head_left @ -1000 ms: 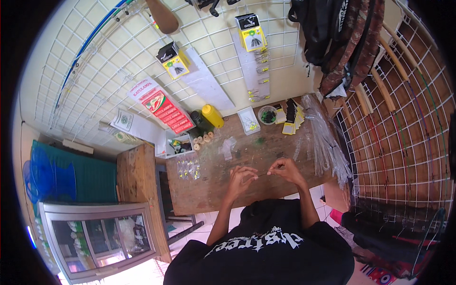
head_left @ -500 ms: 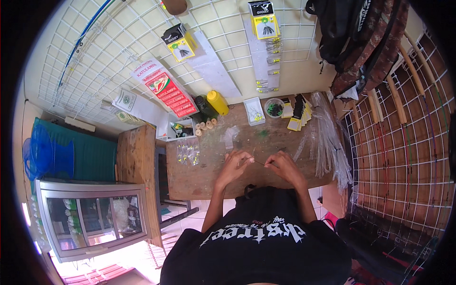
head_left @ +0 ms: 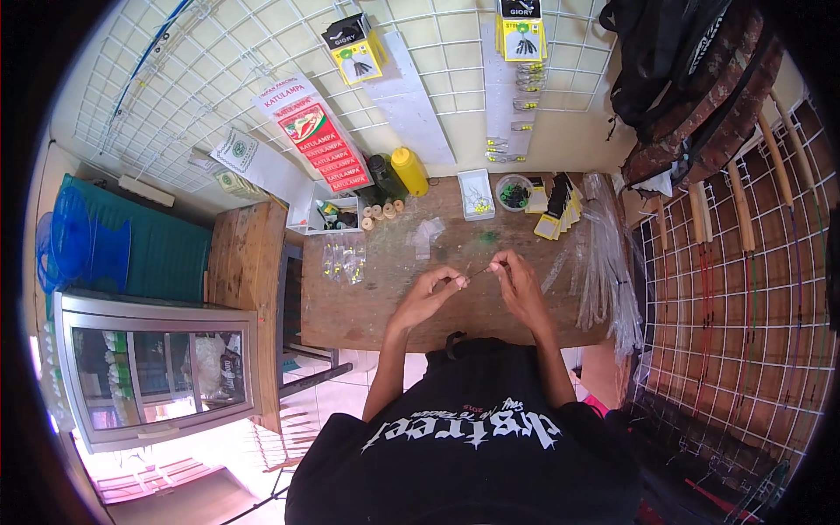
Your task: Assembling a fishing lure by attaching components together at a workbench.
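Observation:
A thin dark strand runs between my hands above the wooden table; it is too fine to tell its kind. The fingertips of my left hand pinch its lower end, where a small pale bit shows. My right hand, a little farther off, pinches the other end between thumb and forefinger. Beyond them lies a small clear plastic piece. Farther back stand a white tray with small yellow-and-silver pieces and a round clear tub of dark and green bits.
Yellow-and-black cards and long clear plastic sleeves lie at the right. Wooden spools, a yellow bottle, a white organizer box and small clear packets sit at the left. A wire grid with rods borders the right side.
My right hand has risen and moved away from me, so the strand now slants upward to the right. My left hand stays close to its place. The whole view has shifted slightly.

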### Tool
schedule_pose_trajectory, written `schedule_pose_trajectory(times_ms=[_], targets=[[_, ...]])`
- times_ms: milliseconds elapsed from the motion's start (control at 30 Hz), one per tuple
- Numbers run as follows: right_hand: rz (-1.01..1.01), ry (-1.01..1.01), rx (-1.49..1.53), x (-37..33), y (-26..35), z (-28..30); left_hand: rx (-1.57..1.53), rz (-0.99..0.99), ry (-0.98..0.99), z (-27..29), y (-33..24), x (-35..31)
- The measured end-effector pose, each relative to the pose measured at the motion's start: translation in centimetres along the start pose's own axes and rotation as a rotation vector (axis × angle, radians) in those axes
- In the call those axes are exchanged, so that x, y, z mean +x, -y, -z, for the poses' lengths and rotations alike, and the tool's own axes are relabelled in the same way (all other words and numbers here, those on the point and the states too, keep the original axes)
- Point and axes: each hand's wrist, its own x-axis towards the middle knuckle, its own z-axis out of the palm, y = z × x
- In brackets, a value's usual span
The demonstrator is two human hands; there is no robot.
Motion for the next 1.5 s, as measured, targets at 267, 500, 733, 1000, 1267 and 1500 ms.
schedule_pose_trajectory(times_ms=[267,500,733,1000,1267,1500], targets=[[0.013,-0.007,0.036,-0.2,0.4,-1.9,-0.024,0.016,0.078,0.3,-1.1,-1.1],[-0.045,0.036,0.042,0.1,-0.8,-2.2,-0.03,-0.026,0.095,1.0,-0.7,-1.7],[-0.224,-0.286,0.625,0.2,-1.8,-2.7,-0.366,0.124,-0.13,-0.8,0.4,-1.0],[-0.345,0.026,0.522,-2.0,-2.5,-2.8,-1.024,0.442,-0.299,-2.1,4.2,-0.7],[-0.395,0.097,0.812,-1.7,-2.1,-4.0,-0.969,0.268,-0.108,-3.0,4.4,-1.0],[-0.471,0.312,1.016,-2.2,-2.7,-4.2,-1.032,0.149,0.015,-2.8,4.7,-1.0]])
